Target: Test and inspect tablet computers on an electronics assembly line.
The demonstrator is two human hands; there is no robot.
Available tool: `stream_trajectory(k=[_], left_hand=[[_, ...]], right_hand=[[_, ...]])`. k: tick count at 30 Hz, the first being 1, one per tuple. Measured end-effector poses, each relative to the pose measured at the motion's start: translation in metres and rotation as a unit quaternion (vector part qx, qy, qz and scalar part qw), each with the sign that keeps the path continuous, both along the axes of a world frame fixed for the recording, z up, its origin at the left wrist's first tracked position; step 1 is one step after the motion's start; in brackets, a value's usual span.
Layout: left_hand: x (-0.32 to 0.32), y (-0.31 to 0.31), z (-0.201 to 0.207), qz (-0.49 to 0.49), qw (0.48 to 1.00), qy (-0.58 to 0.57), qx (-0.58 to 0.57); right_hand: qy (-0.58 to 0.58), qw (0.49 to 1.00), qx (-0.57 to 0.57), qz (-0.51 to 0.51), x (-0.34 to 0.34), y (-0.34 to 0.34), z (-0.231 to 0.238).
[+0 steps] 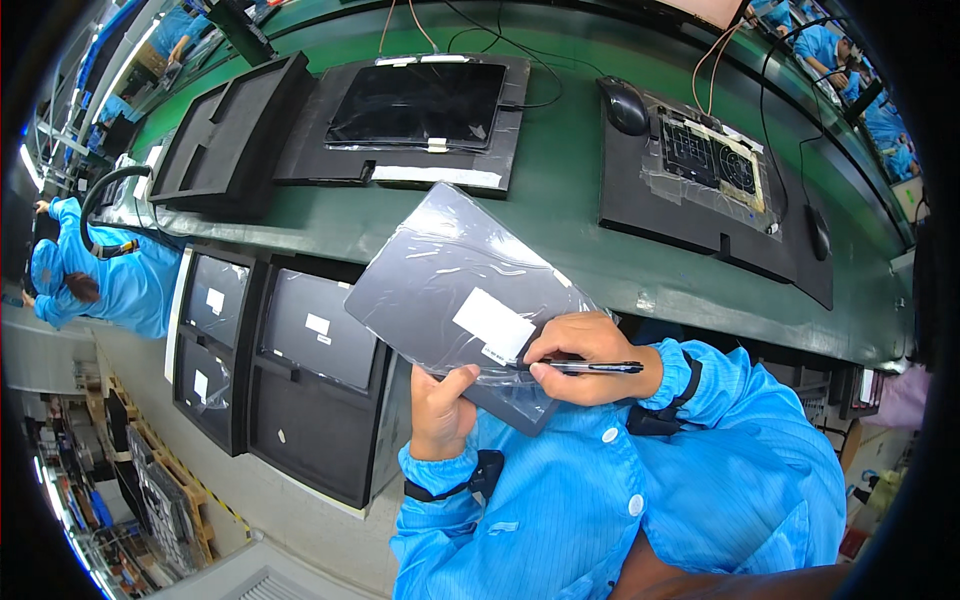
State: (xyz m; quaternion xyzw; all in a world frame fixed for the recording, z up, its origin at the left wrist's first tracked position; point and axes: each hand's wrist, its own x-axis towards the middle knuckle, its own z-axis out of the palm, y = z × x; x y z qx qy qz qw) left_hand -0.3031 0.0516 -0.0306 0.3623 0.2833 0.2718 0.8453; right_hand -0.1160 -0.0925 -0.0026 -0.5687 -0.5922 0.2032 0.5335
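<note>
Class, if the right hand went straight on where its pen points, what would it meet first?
The right hand would likely meet the film-wrapped panel first, near the lower right corner of the white label; whether the pen touches the panel is unclear.

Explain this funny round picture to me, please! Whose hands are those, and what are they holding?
There's no robot here, just a person's two bare hands. A wide camera worn on that person's head looks down, and its lens bends straight edges. The left hand holds a gray panel in shiny clear film. The right hand has a pen in its grip, close to the panel's white label. On the green bench lie a dark screen and a black tray.
</note>
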Motion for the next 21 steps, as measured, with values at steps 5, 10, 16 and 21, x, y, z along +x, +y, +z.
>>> stream_trajectory(k=[5,10,16,21], left_hand=[[-0.001,-0.006,0.002,-0.001,1.000,-0.005,0.009],[-0.013,-0.006,0.000,0.019,0.999,-0.019,-0.021],[-0.115,0.019,-0.008,0.204,0.978,-0.032,-0.016],[-0.260,0.078,-0.047,0.342,0.934,0.025,-0.100]], right_hand=[[-0.029,0.999,0.021,0.029,0.003,-0.001,-0.007],[0.006,0.999,0.021,-0.049,0.004,-0.014,-0.010],[0.052,0.995,0.069,-0.055,0.007,-0.016,-0.018],[0.052,0.998,-0.005,-0.029,0.007,-0.020,-0.023]])
